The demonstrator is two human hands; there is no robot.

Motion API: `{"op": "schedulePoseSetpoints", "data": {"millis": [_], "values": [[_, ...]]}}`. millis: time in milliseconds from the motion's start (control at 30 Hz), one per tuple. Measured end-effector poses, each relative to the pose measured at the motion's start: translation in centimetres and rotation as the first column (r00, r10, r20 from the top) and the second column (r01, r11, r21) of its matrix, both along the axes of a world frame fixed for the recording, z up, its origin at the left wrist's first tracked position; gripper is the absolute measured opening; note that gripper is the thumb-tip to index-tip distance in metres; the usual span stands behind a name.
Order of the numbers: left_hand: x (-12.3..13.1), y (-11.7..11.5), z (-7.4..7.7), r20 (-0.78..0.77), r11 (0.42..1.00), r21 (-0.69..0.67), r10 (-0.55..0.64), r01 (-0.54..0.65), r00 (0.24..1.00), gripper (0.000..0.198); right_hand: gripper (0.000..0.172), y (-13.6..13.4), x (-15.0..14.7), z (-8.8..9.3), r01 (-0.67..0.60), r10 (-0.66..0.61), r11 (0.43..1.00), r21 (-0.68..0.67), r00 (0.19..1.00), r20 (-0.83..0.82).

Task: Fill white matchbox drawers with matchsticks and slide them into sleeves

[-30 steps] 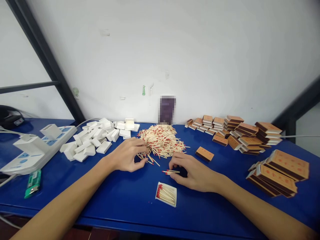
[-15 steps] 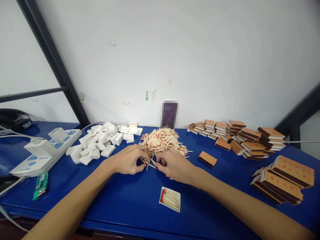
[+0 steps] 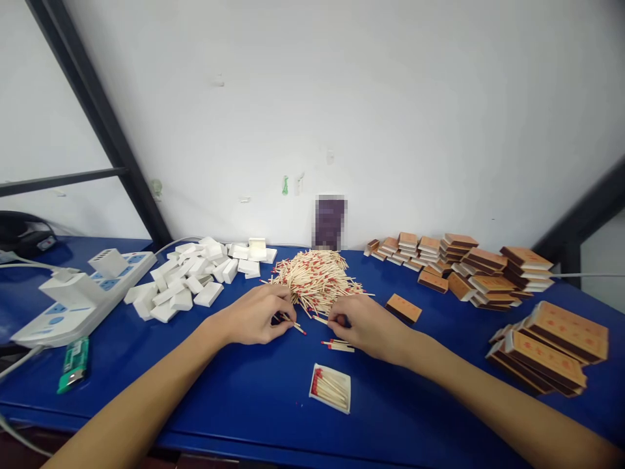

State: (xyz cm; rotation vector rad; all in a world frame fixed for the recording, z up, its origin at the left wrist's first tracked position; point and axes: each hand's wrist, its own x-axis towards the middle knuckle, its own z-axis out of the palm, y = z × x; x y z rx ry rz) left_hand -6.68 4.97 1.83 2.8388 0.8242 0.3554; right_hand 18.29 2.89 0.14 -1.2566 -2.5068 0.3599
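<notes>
A heap of red-tipped matches lies against the wall side of the blue table. At its front left, my left hand is closed in a pinch on matches, their tips poking out past the fingers. My right hand pinches a match at the heap's front right. Below that hand several loose matches lie on the table. Nearer to me rests a white matchbox tray partly filled with matches, their red heads to the left.
White empty trays are piled at the left, beside a power strip and a green lighter. Matchbox sleeves are stacked at the right, with larger stacks nearer. One single sleeve lies right of the heap.
My right hand has shifted right, away from my left hand, uncovering the loose matches below it. My left hand stays near its place, with match tips now showing past its fingers.
</notes>
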Motion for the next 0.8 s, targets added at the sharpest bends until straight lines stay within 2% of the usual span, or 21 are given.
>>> {"op": "schedulePoseSetpoints", "data": {"millis": [133, 267, 500, 633, 800], "values": [[0.7, -0.4, -0.1, 0.017, 0.997, 0.079, 0.009, -0.01, 1.0, 0.011, 0.016, -0.6, 2.0, 0.3, -0.015, 0.015, 1.0, -0.009, 1.0, 0.004], [2.0, -0.4, 0.4, 0.058, 0.991, 0.13, 0.011, -0.019, 0.998, 0.018, 0.015, -0.7, 3.1, 0.0, -0.044, 0.044, 0.999, 0.007, 0.997, -0.057], [5.2, 0.7, 1.5, -0.041, 0.974, 0.214, -0.068, 0.075, 0.997, 0.024, 0.016, -0.6, 4.1, -0.1, -0.039, 0.038, 0.999, -0.002, 0.993, -0.115], [5.6, 0.5, 0.8, 0.077, 0.981, 0.192, -0.021, 0.006, 0.997, 0.023, 0.016, -0.9, 4.7, 0.4, 0.001, 0.0, 1.0, 0.007, 0.992, -0.126], [5.2, -0.5, -0.4, 0.173, 0.988, 0.155, -0.004, -0.023, 0.985, 0.019, 0.01, -1.0, 4.7, 0.3, -0.043, 0.046, 0.998, 0.043, 0.996, -0.079]]}}
